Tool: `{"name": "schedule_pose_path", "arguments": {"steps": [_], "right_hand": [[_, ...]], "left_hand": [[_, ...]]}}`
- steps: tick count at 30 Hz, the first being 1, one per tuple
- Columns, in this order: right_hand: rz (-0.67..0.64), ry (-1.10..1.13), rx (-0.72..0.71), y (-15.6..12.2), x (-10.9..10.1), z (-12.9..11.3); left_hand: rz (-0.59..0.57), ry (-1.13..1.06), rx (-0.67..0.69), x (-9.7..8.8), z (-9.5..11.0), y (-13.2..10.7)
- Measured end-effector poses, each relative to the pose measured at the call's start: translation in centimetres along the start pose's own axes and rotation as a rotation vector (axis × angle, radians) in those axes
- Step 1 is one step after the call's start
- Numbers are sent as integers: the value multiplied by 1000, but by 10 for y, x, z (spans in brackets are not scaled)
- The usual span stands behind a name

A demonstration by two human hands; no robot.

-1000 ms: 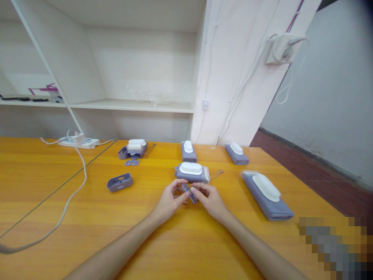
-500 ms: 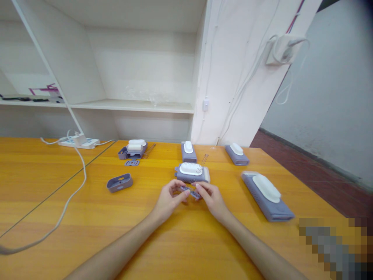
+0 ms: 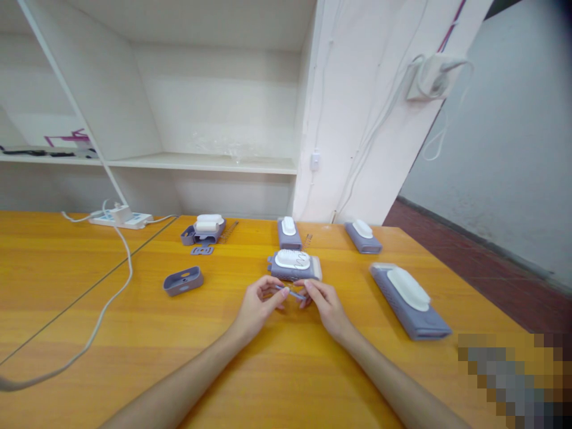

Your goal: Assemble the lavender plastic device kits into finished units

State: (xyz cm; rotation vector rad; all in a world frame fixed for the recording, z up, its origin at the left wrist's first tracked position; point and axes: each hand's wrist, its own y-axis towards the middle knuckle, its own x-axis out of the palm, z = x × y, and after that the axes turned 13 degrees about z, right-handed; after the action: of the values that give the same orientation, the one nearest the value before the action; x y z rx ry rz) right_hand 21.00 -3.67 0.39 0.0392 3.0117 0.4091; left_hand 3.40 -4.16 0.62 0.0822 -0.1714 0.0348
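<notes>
Between my two hands is a thin grey-purple plastic plate (image 3: 291, 292), seen nearly edge-on. My left hand (image 3: 263, 299) pinches its left end with thumb and fingers. At the right end, the fingers of my right hand (image 3: 322, 301) close on it. Just beyond my fingertips lies a grey-purple case with a white bristled brush top (image 3: 292, 260). A thin coil spring (image 3: 301, 260) shows in front of the white top; where its lower end goes is hidden.
Similar brush-topped cases stand at the back (image 3: 289, 235), back right (image 3: 363, 236) and right (image 3: 410, 301). An opened case (image 3: 209, 228), a flat plate (image 3: 202, 251) and a hollow shell (image 3: 183, 280) lie left. A power strip (image 3: 121, 219) trails a white cable (image 3: 127, 280).
The plate has tilted from showing its face to nearly edge-on. The coil spring over the brush top has shifted. Both hands stay in almost the same place.
</notes>
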Motion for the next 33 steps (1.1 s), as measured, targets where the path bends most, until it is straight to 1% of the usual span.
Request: {"name": "schedule_pose_path", "arguments": {"steps": [2,4,7,10,11,13,16,19,22,23,25,27,29,31,33], "right_hand": [[52,-40,-45,-1,1,2],[179,-126,-154,-2,2,5],[373,-334,-442,-3,2,10],[470,-558,-768,-5,1,11],[494,-626,-845,-6,1,10],[533,-757,-921,-8,1,6],[548,-910,-924,-10,0,-2],[485,-952,-905,-8,-2,-5],[356,-870,-843,-5,-5,2],[333,-820,-802,-3,-6,5],[329,-711,-699,-2,-6,11],[354,-614,-591,-2,-5,14],[360,-546,-506,-4,-4,13],[343,-509,-457,-7,-4,9],[305,-478,-449,-10,-4,6]], "left_hand": [[24,25,29,-1,1,0],[82,45,79,-3,2,-1],[154,49,143,-6,2,-2],[109,53,181,-9,2,-4],[81,58,194,-9,3,-5],[28,74,217,-10,5,-7],[-17,101,240,-10,8,-11],[-20,96,233,-9,9,-12],[24,76,195,-6,9,-12],[54,86,187,-6,9,-10],[140,154,210,-7,10,-6],[233,297,284,-12,12,1],[290,523,389,-21,15,10],[270,797,523,-32,19,19],[242,1025,644,-45,22,27]]}}
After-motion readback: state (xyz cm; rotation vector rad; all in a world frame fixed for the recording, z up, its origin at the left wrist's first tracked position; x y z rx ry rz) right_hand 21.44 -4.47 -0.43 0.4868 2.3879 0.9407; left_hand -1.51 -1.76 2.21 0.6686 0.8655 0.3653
